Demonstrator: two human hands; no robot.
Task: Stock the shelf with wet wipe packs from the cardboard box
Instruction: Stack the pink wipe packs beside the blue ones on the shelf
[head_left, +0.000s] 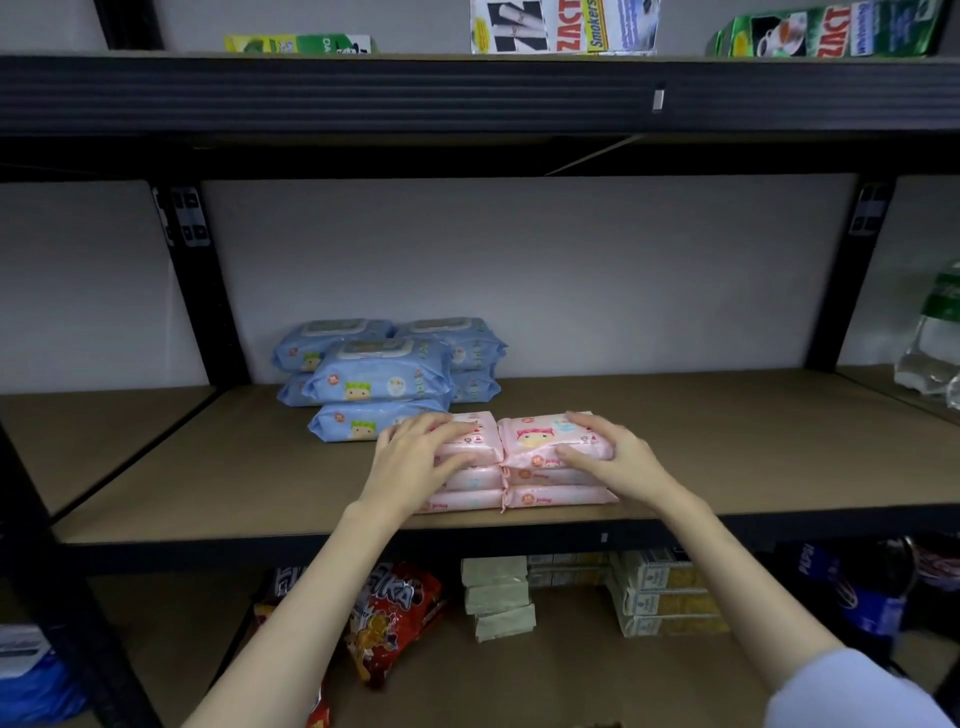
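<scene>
Head view shows both hands setting pink wet wipe packs (550, 441) at the shelf (727, 436) front edge: left hand (415, 457) fingers spread flat on one stack, right hand (608, 452) curled round the other's top pack. Next, probably letting go and fetching more; the box isn't visible.
</scene>
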